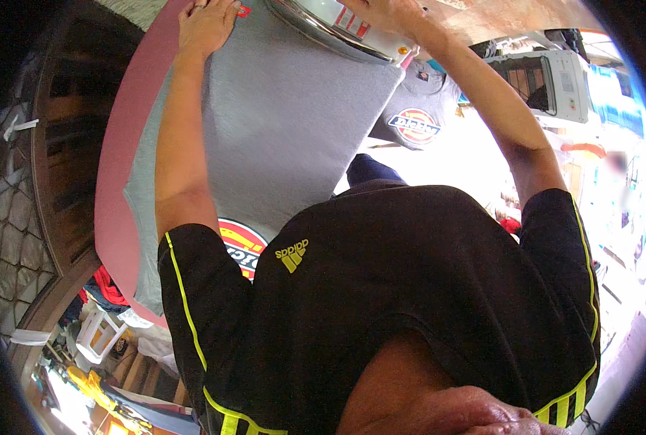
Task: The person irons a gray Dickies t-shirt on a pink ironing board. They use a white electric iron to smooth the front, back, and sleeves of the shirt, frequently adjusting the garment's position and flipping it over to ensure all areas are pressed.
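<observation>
A grey T-shirt (279, 130) with a round red, yellow and white print at its near end lies spread over a pink padded board (116, 188). My left hand (210, 27) rests on the cloth by a small red label at the far left, fingers stretched and slightly apart. At the top edge sits what looks like a clothes iron (344, 32), with a chrome rim, white body and small orange light. My right hand (388, 14) is on the upper part of the iron, closed as far as it shows; the frame cuts off its fingertips.
Another grey T-shirt (421, 109) with a round print lies to the right. Beyond it stands a white boxy appliance (555, 83). A dark wooden frame (65, 159) runs along the left. A white plastic stool (99, 333) and piled clothes (109, 286) are at lower left.
</observation>
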Motion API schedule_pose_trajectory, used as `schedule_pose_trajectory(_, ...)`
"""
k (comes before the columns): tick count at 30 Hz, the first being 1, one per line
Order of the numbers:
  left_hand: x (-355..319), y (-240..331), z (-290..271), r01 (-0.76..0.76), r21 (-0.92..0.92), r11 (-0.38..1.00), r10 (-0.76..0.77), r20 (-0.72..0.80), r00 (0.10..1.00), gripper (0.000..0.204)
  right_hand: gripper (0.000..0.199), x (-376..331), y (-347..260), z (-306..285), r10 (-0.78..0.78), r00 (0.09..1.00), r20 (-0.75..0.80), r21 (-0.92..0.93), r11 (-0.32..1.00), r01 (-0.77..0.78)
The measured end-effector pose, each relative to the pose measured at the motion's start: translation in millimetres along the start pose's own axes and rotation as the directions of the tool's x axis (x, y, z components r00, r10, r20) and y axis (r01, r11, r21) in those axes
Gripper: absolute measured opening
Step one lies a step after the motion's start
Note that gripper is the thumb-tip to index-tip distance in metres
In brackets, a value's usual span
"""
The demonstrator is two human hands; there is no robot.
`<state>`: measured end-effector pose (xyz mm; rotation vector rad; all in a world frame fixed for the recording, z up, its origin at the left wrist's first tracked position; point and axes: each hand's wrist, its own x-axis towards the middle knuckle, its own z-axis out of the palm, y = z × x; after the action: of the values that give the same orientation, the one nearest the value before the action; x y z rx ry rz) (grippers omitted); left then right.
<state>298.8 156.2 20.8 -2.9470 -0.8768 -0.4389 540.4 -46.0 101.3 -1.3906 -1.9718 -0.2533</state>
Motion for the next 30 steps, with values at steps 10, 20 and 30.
schedule_pose_trajectory(10, 2, 8, -10, 0.024, -0.013, 1.0, -0.024, 0.018, 1.0, 0.049, 0.034, -61, -7, -42, 0.399, 0.85, 0.345, -0.13, 0.917, -0.378)
schedule_pose_trajectory(20, -1, 2, -9, 0.006, 0.033, 0.999, -0.007, 0.031, 0.999, 0.049, 0.036, -52, -32, -43, 0.435, 0.846, 0.307, 0.039, 0.883, -0.468)
schedule_pose_trajectory(30, 2, 6, -14, 0.06, -0.041, 0.997, -0.058, 0.063, 0.996, 0.049, 0.03, -219, -68, -155, 0.965, 0.199, 0.171, 0.161, 0.172, -0.972)
